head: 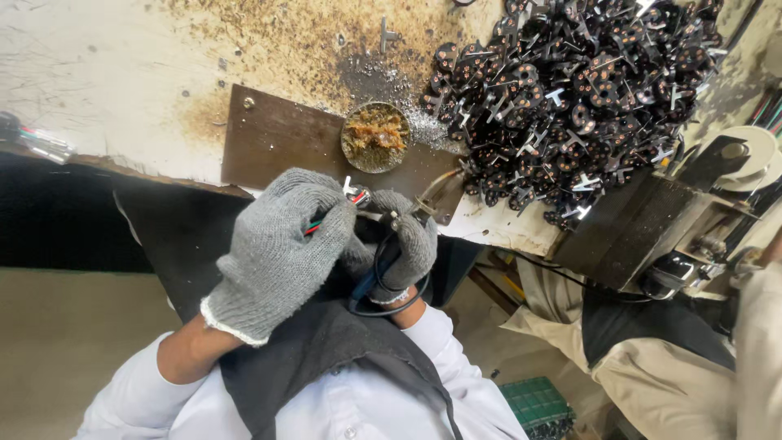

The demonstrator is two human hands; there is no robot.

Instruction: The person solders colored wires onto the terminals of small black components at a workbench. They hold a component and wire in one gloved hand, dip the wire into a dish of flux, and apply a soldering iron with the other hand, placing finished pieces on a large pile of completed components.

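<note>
Two gloved hands here, both in grey knit. Left hand (273,248) is closed around a small round part (357,194) with red and green wires (314,226) poking out of the fist. Right hand (403,244) is wrapped around a soldering iron (428,200), tip right beside that part. One round tin of brown flux (375,136) sits just above the hands on one brown plate (277,138). One big pile of black parts (578,98) to the right, too many to count.

A single head-worn camera looked steeply down from close above the wearer's own chest and gloved hands (326,244), facing forward over the bench edge (122,90), with the parts pile (570,98) at upper right and a neighbour's lap at lower right.
</note>
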